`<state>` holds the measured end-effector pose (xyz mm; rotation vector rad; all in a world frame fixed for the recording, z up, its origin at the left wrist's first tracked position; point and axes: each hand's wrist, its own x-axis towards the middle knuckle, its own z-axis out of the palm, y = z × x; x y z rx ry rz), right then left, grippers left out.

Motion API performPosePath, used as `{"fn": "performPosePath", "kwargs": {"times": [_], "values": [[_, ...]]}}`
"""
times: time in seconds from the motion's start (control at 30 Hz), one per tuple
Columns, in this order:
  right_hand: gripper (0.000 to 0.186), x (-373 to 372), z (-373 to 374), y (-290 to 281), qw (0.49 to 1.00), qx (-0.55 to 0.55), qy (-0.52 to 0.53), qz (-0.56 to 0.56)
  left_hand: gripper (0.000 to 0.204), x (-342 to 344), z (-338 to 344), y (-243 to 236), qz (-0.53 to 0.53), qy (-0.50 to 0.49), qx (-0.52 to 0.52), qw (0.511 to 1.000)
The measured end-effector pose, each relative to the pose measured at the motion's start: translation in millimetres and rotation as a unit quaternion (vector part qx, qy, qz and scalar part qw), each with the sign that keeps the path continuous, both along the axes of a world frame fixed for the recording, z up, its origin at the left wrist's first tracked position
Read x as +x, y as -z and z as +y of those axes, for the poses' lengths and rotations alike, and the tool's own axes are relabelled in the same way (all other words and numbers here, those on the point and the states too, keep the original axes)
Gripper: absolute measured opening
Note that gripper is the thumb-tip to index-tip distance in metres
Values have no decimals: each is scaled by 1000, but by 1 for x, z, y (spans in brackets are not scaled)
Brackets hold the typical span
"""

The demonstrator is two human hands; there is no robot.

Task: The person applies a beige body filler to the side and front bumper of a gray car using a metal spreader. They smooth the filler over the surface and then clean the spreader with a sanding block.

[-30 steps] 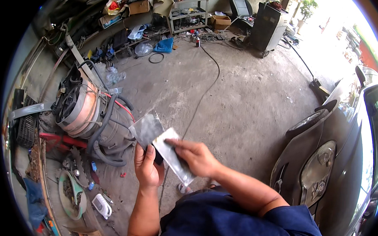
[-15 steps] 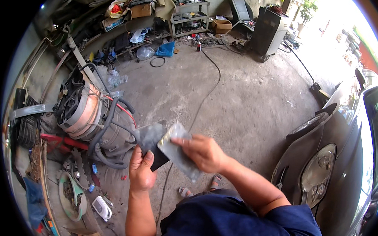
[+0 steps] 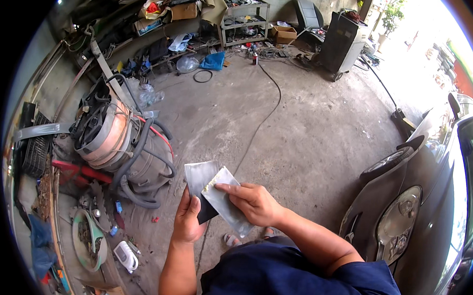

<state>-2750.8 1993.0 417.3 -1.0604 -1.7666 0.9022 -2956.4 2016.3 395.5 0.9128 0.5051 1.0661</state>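
Observation:
My left hand (image 3: 187,220) is closed around a putty spreader with a black handle (image 3: 207,212) and a wide grey blade (image 3: 198,174) pointing away from me. In my right hand (image 3: 257,203) is a flat grey spreader plate (image 3: 226,204), gripped along its right side with the index finger stretched over its face. Pale yellow paste (image 3: 210,187) clings to the plate's upper left edge. This plate lies across the left spreader, hiding part of its blade and handle. Both tools are held in front of my body, above the concrete floor.
A large drum-shaped vacuum (image 3: 141,164) with a dark hose stands left. A dark car (image 3: 429,208) is close on the right. One black cable (image 3: 258,127) runs along the floor. Farther off are a metal shelf (image 3: 246,25) and a wheeled cabinet (image 3: 342,44).
Both hands have shifted slightly right and toward me, together with their tools. The right plate still overlaps the left blade, which now shows more sharply.

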Motion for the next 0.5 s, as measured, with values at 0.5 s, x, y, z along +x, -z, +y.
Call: {"fn": "performPosePath", "kwargs": {"times": [0.5], "values": [[39, -38, 3, -16, 897, -246, -70, 360, 51, 9, 9, 13, 82, -80, 63, 991]]}}
